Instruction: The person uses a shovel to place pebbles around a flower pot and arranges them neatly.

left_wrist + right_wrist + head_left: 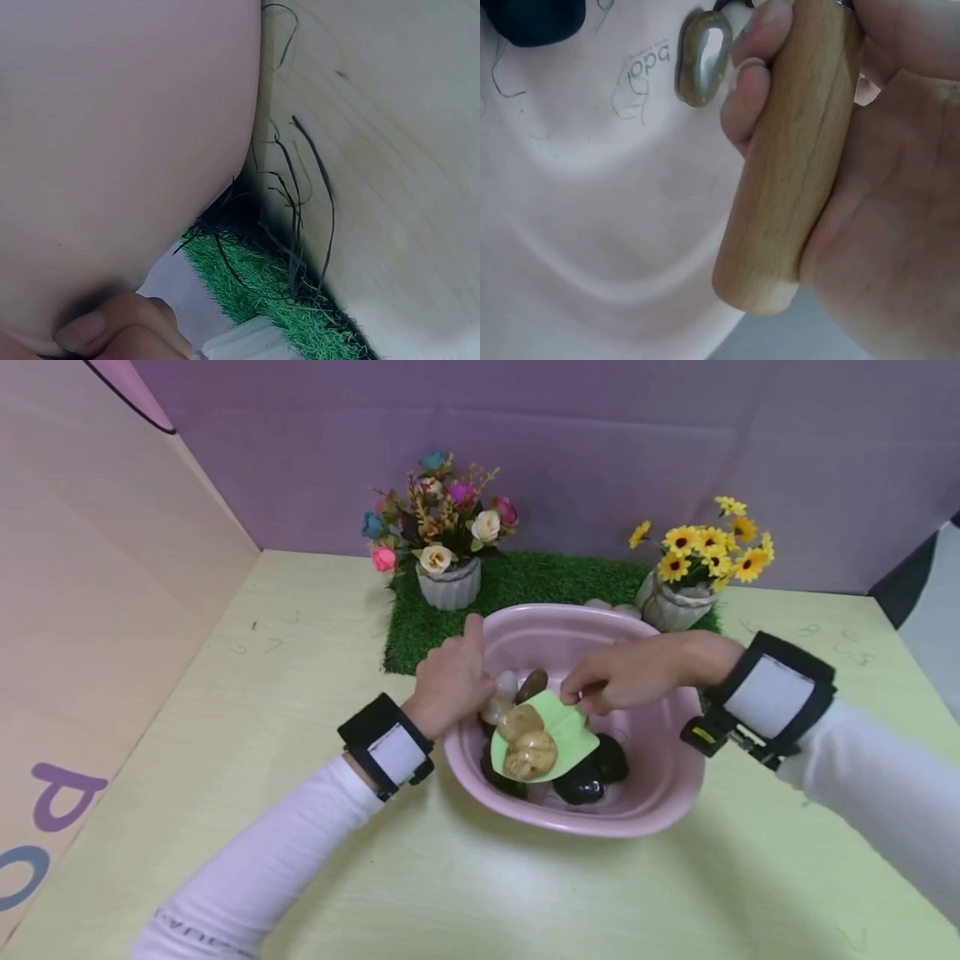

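Pink basin (678, 772) sits on the pale wood table (450, 902), w/ the person's forearms reaching in from either side. L hand (452, 681) grips the basin's left rim, fingers curled over the edge; the L wrist view catches a few of them bent at the rim. R hand (626, 672) is over the inside of the basin, fingers closed round the wooden handle (787, 172) of a small shovel, its lime-green blade (570, 735) tilted above the stones in the basin. Two tan stones (530, 754) ride on the blade, one against the other.

Under & beside the blade, in the basin: glossy black stones (579, 783), a brown oval stone (533, 685) and a whitish stone (506, 683). Another dark shape, prob. a stone, is at the blade's left edge, mostly hidden. Printed lettering (649, 60) shows on the basin floor, w/ a few loose strands near it.

Behind the basin: green turf mat (555, 578). Mixed-flower pot (450, 585) stands on it, back left of the basin; yellow-flower pot (675, 604) is back right, just beyond the rim. Purple backdrop (570, 435) hangs farther behind the basin. Strap bands on both wrists.
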A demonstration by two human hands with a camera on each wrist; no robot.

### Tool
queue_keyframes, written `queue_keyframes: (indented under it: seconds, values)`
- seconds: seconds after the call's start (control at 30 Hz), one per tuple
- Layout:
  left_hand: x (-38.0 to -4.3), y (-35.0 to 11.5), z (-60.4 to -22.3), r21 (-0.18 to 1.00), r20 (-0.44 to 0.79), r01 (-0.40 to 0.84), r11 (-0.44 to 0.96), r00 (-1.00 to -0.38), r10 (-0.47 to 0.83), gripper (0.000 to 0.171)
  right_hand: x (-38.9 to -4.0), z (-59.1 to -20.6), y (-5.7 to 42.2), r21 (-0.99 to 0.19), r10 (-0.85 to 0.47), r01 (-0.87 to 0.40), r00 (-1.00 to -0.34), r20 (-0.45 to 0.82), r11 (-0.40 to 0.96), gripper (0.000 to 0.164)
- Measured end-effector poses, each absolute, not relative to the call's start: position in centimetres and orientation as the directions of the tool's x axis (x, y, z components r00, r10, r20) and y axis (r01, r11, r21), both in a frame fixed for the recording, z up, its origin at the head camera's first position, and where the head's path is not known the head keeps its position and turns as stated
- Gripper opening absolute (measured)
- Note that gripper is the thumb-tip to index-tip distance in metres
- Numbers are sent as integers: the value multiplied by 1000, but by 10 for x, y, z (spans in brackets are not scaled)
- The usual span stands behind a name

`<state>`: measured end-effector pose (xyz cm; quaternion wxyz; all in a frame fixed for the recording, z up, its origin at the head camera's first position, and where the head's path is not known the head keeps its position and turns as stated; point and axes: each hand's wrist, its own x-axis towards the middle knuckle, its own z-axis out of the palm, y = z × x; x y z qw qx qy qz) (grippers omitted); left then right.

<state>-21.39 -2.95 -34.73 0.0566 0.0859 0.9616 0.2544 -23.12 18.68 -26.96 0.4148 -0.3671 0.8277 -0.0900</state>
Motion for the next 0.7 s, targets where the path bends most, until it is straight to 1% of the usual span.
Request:
queue_keyframes:
  seconds: [0.2,0.3,0.5,0.63,0.7]
  values:
    - [-214,-30,-347,497,-65,137,857,-979,194,57,-233,-260,190,-442,-666,-517,-414,-621,733,9]
    - [-214,-30,-348,502,-62,137,854,-979,194,57,-233,-254,192,-447,-654,-490,-430,-623,748,9]
    - [-213,-30,-348,501,-47,145,853,-980,194,54,-237,-245,193,-450,-660,-490,-457,-596,746,7]
    - [-213,-30,-349,492,-28,160,856,-980,199,51,-240,-241,193,-458,-662,-483,-470,-584,747,10]
    - [-214,-30,-349,493,-21,166,854,-979,203,46,-241,-240,192,-460,-664,-483,-474,-578,745,13]
